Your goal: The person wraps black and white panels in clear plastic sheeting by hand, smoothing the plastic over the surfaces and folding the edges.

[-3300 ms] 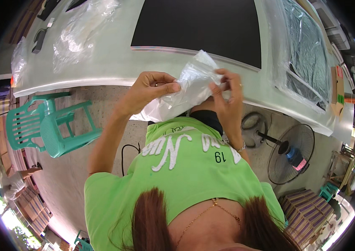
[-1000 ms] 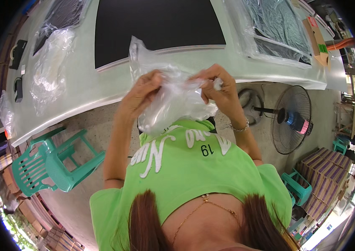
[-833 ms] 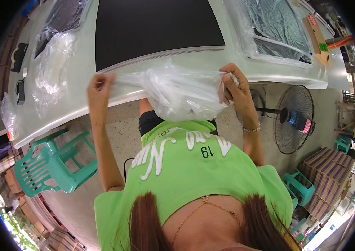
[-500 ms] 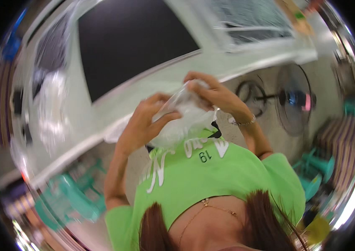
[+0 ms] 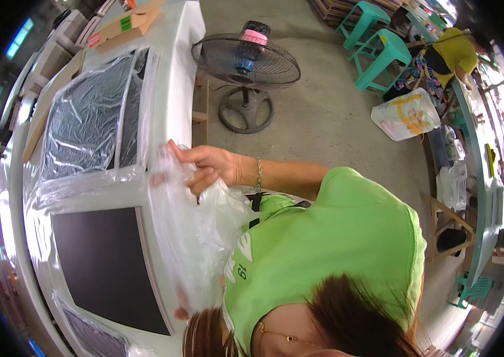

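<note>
A crumpled clear plastic bag (image 5: 207, 223) hangs in front of my green shirt, at the edge of the white table. My right hand (image 5: 207, 165) is closed on its upper end, with thumb and fingers pinching the film. Of my left hand (image 5: 181, 306) only a few fingertips show, by the bag's lower end; the plastic and my hair cover the rest, so its grip is unclear. Left of the bag, a flat black panel (image 5: 109, 262) with a pale edge lies on the table (image 5: 176, 65).
Farther along the table lie a plastic-wrapped dark panel (image 5: 85, 116) and a cardboard box (image 5: 122, 27). Another wrapped panel (image 5: 88, 324) is at the near end. A standing fan (image 5: 246, 59) is beside the table. Green stools (image 5: 382, 56), a white sack (image 5: 407, 116) and a bending person (image 5: 451, 56) are at right.
My view has swung to the right, bringing the fan, stools and another person into fuller sight. The bag now hangs longer, and my left hand has become mostly hidden.
</note>
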`<state>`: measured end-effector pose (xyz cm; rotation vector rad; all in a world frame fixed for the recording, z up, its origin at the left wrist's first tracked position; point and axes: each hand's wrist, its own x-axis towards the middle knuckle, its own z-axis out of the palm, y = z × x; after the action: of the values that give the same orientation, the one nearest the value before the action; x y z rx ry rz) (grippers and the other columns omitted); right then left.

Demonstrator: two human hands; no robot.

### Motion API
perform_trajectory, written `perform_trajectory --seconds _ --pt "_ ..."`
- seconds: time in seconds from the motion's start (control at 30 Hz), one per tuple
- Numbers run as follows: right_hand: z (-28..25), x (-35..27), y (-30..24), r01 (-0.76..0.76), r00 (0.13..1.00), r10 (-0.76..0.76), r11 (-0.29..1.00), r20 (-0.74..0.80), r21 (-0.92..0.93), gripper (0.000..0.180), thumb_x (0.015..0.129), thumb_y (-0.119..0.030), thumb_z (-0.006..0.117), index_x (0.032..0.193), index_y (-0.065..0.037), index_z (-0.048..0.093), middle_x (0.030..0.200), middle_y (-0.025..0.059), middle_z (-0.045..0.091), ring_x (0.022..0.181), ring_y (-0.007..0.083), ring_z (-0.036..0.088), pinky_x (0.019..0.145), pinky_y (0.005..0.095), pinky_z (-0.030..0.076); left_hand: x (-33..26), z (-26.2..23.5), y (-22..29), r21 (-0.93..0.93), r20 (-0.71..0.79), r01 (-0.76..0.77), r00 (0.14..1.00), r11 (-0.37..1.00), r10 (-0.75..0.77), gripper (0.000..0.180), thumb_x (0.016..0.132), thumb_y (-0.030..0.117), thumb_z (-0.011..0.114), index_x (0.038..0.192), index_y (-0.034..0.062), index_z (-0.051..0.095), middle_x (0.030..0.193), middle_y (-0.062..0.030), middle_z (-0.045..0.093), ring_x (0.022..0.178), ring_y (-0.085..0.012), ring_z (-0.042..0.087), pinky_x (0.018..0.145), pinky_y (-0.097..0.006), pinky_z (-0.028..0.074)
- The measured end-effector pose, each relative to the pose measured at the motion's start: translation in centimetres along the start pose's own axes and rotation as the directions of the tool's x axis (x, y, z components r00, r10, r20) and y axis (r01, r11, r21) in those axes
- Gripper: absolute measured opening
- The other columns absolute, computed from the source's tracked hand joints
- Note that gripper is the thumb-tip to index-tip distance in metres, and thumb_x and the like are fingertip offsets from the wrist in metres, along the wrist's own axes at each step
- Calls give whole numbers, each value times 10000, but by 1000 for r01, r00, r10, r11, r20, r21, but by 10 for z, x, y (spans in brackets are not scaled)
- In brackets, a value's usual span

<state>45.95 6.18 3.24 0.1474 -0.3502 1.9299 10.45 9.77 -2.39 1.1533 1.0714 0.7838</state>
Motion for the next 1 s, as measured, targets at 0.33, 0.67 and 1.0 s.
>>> perform_trajectory --seconds 0.33,0.67,1.0 --pt "-30 -46 31 -542 795 524 840 -307 30 232 966 -232 468 1171 -132 509 614 -11 445 358 15 339 278 121 266 0 -24 -20 75 264 149 951 986 -164 546 763 301 695 1185 -5 530 1021 -78 574 889 -178 586 754 -321 487" --pt "-19 -32 -46 95 995 -94 993 15 -77 516 932 -524 424 1202 -111 572 482 -17 447 361 60 401 358 187 361 -42 -62 -40 -69 425 211 890 975 -163 661 699 369 764 1192 -2 525 1010 -77 571 861 -165 582 715 -309 492" --pt "-49 -4 -14 -473 797 189 786 -574 -398 566 871 -491 589 1118 17 559 724 -15 554 406 10 370 299 149 284 -97 -92 -7 -859 72 -202 862 470 502 775 618 356 825 1224 -2 501 1015 -59 566 846 -143 563 714 -285 469"
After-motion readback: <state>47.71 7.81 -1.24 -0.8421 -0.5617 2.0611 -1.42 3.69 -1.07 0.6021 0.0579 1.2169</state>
